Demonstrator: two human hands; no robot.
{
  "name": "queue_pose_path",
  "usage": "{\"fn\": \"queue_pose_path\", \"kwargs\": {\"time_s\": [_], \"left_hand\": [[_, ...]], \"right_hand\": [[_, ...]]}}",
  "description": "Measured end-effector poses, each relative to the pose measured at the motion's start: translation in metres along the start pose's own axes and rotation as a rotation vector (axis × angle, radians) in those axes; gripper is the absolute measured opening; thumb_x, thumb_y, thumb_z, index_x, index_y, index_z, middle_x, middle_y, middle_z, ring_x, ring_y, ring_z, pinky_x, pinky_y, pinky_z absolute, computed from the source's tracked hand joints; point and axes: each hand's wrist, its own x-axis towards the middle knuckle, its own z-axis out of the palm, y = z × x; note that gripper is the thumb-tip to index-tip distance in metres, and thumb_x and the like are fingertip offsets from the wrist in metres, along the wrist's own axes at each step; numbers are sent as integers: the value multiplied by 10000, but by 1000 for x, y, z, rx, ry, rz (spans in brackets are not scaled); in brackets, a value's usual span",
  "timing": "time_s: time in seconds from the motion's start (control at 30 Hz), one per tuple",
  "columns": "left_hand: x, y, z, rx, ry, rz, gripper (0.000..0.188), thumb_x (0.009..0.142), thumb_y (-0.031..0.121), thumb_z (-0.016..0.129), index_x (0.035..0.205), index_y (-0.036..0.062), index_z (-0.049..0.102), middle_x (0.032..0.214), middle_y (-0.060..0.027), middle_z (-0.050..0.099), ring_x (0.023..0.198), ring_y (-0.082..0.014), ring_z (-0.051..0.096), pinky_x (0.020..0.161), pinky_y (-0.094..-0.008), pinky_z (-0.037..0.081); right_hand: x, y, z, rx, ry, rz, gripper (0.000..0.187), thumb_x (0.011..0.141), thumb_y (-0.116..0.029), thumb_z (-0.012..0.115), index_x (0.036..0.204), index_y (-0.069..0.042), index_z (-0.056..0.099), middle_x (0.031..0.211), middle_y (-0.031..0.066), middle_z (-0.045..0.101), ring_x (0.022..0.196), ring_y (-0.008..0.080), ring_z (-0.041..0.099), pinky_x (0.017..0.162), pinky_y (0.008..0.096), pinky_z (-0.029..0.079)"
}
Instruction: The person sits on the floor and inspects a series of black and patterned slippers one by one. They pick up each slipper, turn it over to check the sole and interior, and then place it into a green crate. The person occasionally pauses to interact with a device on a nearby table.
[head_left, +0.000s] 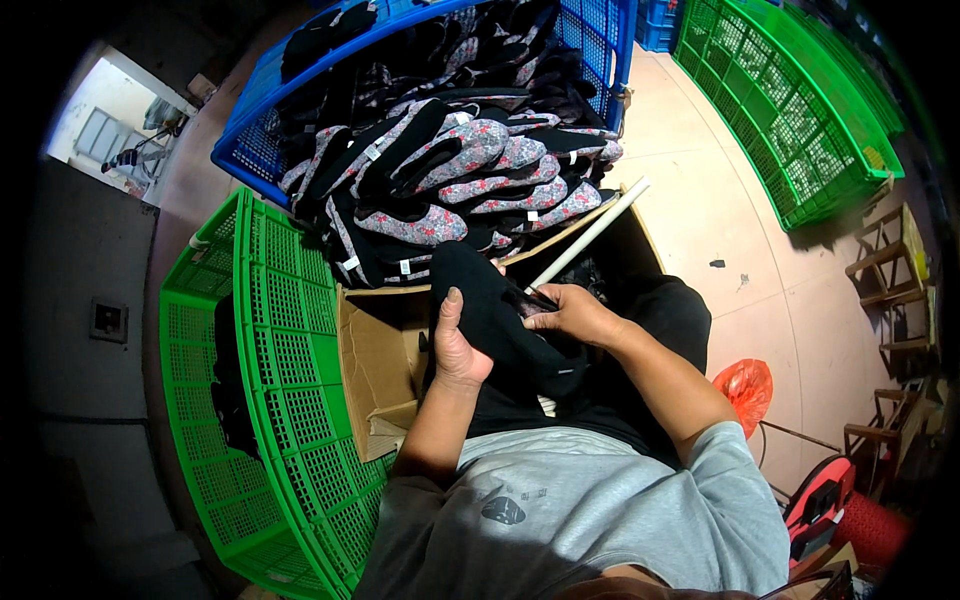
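One black slipper (490,300), left hand (460,345) clasping, right hand (575,317) pinching; white tags (405,267) dot heaped slippers (465,152).

Free: floor (735,285) between cardboard box (375,360)'s right edge and right green crate (780,120) | Blocked: slipper pile (450,165) overhanging blue crate (610,55)'s near edge; white tube (590,232) slanting by box's far-right corner; left green crate (275,400) beside box's left edge

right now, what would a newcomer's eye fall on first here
Likely the floral slippers, heaped at top centre by the blue crate. Next, the black slipper mid-picture, held by the left hand with the right hand at its opening. Bright green crates stand out too, one left, one upper right.
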Motion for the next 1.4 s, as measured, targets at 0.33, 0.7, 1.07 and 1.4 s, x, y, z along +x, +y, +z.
{"fn": "queue_pose_path", "kwargs": {"time_s": [0.33,0.7,1.07,1.4], "left_hand": [[-3,0,2,-5,52,-62,645,910,443,633,1386,45,459,1352,-138,544,1246,-291,518,1100,-445,379],[6,38,2,237,198,238,542,923,221,615,1417,113,420,1196,-108,594,1028,-230,596,912,-394,519],[14,60,-36,58,436,285,227,901,212,675,1085,112,588,1020,-63,630,937,-229,633,841,-394,546],[16,54,-31,-67,442,179,258,877,283,717,1054,138,599,987,-40,631,919,-206,629,813,-382,548]], "right_hand": [[-12,-8,0,-5,-121,90,373,806,-260,793,1048,-12,654,877,96,692,816,153,617,784,321,493],[-17,-24,-3,-9,3,-133,385,805,-189,791,1113,-22,632,1009,57,657,905,129,606,803,290,488],[-30,-46,-6,-17,-175,-303,347,859,-103,714,1190,-46,629,1073,92,679,951,157,629,836,285,495],[-28,-31,5,71,296,-407,174,854,-12,632,1025,-14,668,977,67,673,894,152,614,829,278,475]]}}
